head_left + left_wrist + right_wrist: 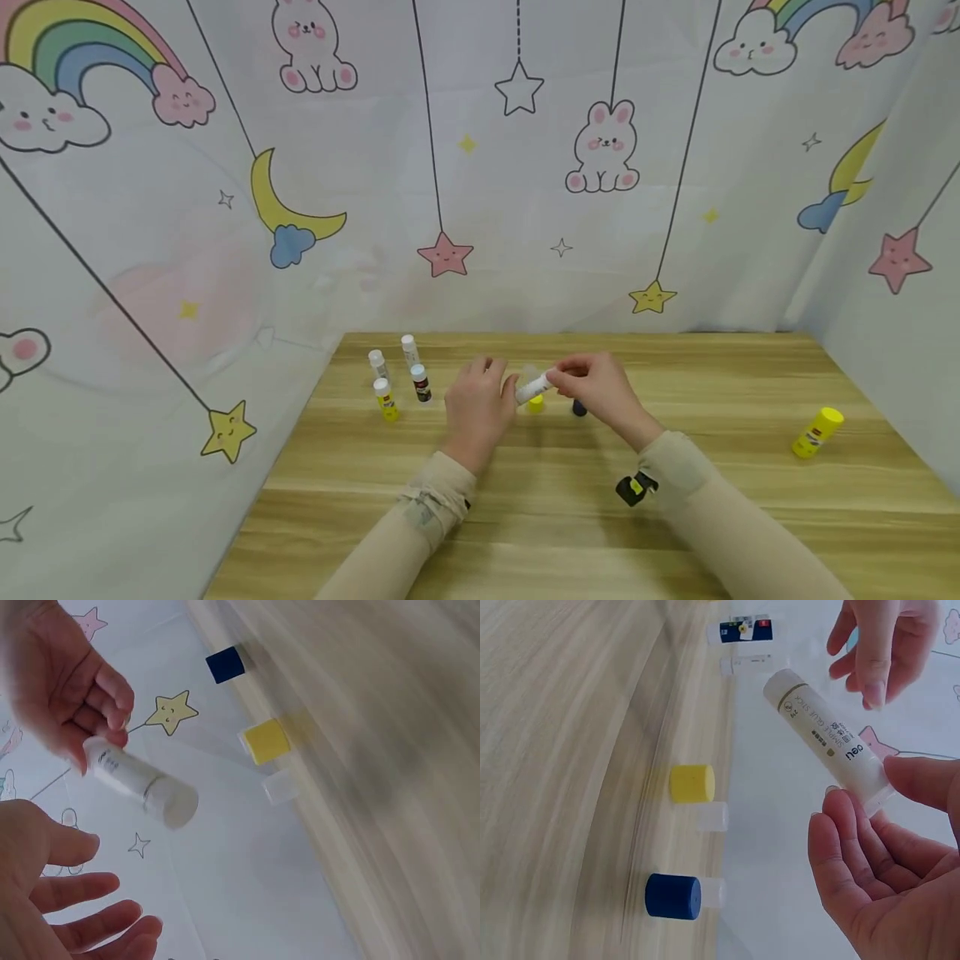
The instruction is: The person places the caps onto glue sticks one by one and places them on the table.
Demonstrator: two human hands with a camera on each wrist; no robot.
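Note:
A white glue stick with "deli" on its label is pinched at one end between thumb and fingers of my right hand. It slants above the table, its other end towards my left hand. Apart from the stick, the left hand's fingers are spread loosely in the left wrist view, holding nothing. Below the hands stand a yellow cap and a dark blue cap. Pale translucent caps show beside them, one by the yellow and another by the blue.
Several glue sticks stand upright at the table's back left: white ones, a dark-labelled one and a yellow one. Towards the right edge of the wooden table is a larger yellow glue stick. A printed curtain hangs behind.

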